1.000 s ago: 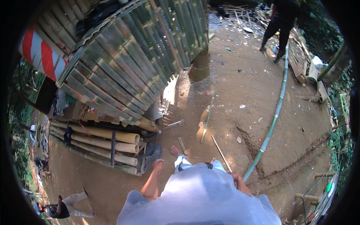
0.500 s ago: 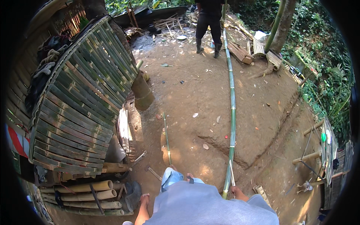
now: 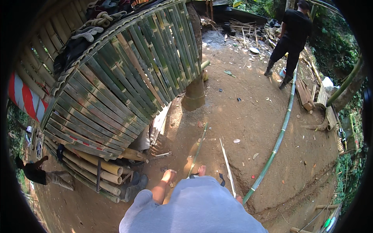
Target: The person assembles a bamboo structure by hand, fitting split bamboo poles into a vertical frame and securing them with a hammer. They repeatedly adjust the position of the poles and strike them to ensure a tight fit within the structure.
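Note:
My right hand (image 3: 239, 199), partly hidden by my grey shirt, is closed at the lower end of a long, narrow, pale blade-like tool (image 3: 227, 167). That tool points forward over the dirt; its exact kind is unclear. Just to the right of this hand lies the near end of a long green bamboo pole (image 3: 278, 144), which runs away to a person in dark clothes (image 3: 293, 37). My left hand (image 3: 169, 176) is out by my left side, above the ground, its fingers too small to read. Between my hands, a thin green bamboo stick (image 3: 199, 148) lies on the dirt.
To the left stands a slatted bamboo platform (image 3: 116, 83), with thick bamboo poles (image 3: 97, 167) and dark boots (image 3: 136, 188) below. Another person (image 3: 37, 171) is at the far left. Wooden boards (image 3: 304, 94) lie at the right. A shallow groove crosses the dirt (image 3: 295, 186).
My view has swung left, so the pole and the far person appear further right. The pale tool stands away from the pole, and my left hand has come forward. The person at left has come into view.

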The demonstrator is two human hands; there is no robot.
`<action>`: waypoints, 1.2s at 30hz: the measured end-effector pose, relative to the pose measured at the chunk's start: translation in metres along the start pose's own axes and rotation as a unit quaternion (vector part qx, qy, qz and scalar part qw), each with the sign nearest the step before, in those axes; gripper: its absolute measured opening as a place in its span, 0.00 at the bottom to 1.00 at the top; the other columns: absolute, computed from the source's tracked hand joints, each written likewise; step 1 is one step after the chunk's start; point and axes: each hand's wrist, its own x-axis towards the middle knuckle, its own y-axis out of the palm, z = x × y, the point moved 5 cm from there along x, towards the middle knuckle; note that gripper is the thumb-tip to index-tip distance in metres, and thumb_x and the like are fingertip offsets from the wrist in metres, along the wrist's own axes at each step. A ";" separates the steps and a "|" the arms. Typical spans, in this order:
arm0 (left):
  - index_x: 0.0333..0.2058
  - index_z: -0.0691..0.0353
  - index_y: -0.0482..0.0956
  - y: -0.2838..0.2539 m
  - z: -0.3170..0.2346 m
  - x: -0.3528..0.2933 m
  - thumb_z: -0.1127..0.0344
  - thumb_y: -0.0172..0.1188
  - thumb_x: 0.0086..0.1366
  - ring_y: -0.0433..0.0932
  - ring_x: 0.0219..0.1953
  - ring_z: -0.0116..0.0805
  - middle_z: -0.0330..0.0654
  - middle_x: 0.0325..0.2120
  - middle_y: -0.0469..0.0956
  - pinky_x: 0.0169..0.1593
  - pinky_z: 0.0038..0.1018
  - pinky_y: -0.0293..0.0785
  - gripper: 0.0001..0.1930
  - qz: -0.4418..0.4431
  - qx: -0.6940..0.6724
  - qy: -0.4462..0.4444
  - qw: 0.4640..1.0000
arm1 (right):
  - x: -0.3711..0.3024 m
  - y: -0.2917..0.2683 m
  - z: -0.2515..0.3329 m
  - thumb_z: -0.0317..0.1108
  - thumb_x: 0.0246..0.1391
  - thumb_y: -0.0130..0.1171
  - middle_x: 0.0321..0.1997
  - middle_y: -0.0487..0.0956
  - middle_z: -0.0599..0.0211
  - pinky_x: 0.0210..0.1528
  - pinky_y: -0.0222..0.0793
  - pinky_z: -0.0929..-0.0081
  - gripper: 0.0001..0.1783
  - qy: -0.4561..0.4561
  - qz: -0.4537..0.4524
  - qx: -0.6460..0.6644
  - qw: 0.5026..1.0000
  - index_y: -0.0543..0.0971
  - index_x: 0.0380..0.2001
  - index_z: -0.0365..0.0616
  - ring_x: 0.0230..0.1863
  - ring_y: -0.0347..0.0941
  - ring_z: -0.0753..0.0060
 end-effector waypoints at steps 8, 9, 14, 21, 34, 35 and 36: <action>0.60 0.65 0.67 0.039 -0.309 0.044 0.52 0.56 0.69 0.78 0.47 0.36 0.46 0.50 0.76 0.50 0.32 0.75 0.28 0.044 -0.214 0.090 0.972 | 0.119 -0.101 0.179 0.44 0.45 0.64 0.28 0.80 0.43 0.38 0.72 0.49 0.17 -0.193 -0.089 -0.011 0.977 0.81 0.31 0.40 0.34 0.79 0.39; 0.62 0.65 0.65 0.042 -0.342 0.041 0.50 0.55 0.70 0.77 0.50 0.38 0.47 0.52 0.75 0.53 0.34 0.75 0.30 0.062 -0.290 0.106 0.949 | 0.132 -0.112 0.203 0.44 0.45 0.64 0.27 0.80 0.43 0.37 0.72 0.49 0.17 -0.210 -0.088 -0.001 0.974 0.81 0.30 0.40 0.34 0.79 0.39; 0.60 0.65 0.64 0.042 -0.462 0.050 0.49 0.52 0.72 0.75 0.54 0.42 0.51 0.55 0.72 0.58 0.40 0.72 0.29 0.042 -0.458 0.184 0.869 | 0.228 -0.145 0.315 0.45 0.44 0.68 0.24 0.79 0.48 0.33 0.72 0.54 0.18 -0.377 -0.065 -0.034 0.923 0.79 0.25 0.38 0.28 0.77 0.43; 0.50 0.64 0.71 0.038 -0.546 0.072 0.59 0.47 0.74 0.82 0.41 0.39 0.47 0.42 0.79 0.47 0.36 0.81 0.15 -0.200 -0.467 0.270 0.818 | 0.374 -0.188 0.489 0.47 0.47 0.66 0.27 0.80 0.43 0.33 0.72 0.54 0.19 -0.513 0.066 -0.123 0.847 0.81 0.30 0.41 0.32 0.78 0.39; 0.48 0.65 0.69 0.038 -0.578 0.063 0.67 0.49 0.72 0.80 0.40 0.42 0.42 0.39 0.72 0.41 0.40 0.84 0.10 -0.499 -0.586 0.218 0.600 | 0.473 -0.221 0.755 0.49 0.46 0.69 0.43 0.80 0.58 0.55 0.64 0.57 0.27 -0.643 0.252 -0.294 0.661 0.79 0.45 0.44 0.48 0.73 0.52; 0.48 0.65 0.69 0.037 -0.571 0.067 0.67 0.49 0.72 0.80 0.40 0.42 0.43 0.40 0.72 0.41 0.40 0.84 0.10 -0.515 -0.593 0.199 0.586 | 0.474 -0.214 0.760 0.50 0.47 0.69 0.43 0.80 0.57 0.54 0.65 0.56 0.27 -0.646 0.256 -0.311 0.649 0.79 0.45 0.44 0.48 0.73 0.52; 0.48 0.65 0.69 0.036 -0.564 0.071 0.67 0.49 0.72 0.80 0.41 0.43 0.43 0.40 0.72 0.41 0.40 0.84 0.10 -0.530 -0.599 0.180 0.573 | 0.474 -0.206 0.764 0.51 0.47 0.69 0.43 0.80 0.57 0.53 0.66 0.56 0.27 -0.648 0.258 -0.326 0.638 0.79 0.44 0.44 0.47 0.73 0.52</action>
